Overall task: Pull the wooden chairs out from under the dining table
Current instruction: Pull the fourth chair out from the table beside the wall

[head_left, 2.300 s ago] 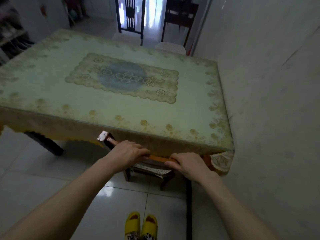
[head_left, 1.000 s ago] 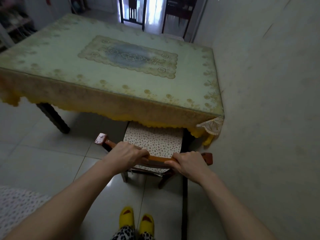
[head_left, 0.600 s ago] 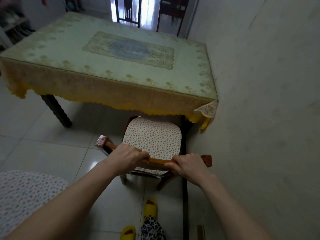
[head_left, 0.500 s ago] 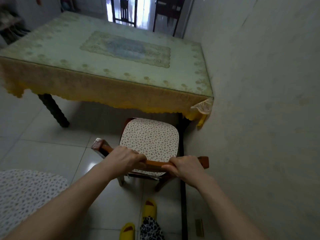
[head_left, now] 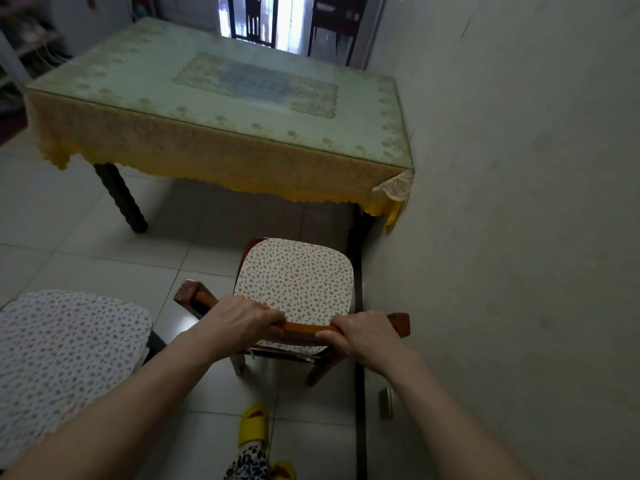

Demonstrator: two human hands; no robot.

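Note:
A wooden chair (head_left: 294, 282) with a flower-print seat cushion stands on the tiled floor in front of the dining table (head_left: 221, 147), its seat fully out from under the yellow lace tablecloth. My left hand (head_left: 239, 322) and my right hand (head_left: 363, 336) both grip the chair's reddish-brown top rail, one on each side. A second chair's cushion (head_left: 65, 355) with the same print fills the lower left, beside my left arm.
A wall (head_left: 519, 202) runs close along the right side of chair and table. A dark table leg (head_left: 121, 199) stands at the left. Two dark chairs (head_left: 254, 19) stand beyond the table by a bright doorway. My yellow slippers (head_left: 254, 424) are behind the chair.
The chair has slid back toward me, from tucked under the tablecloth to standing free of the table. I have stepped back, and the second chair's cushion has come into view at lower left.

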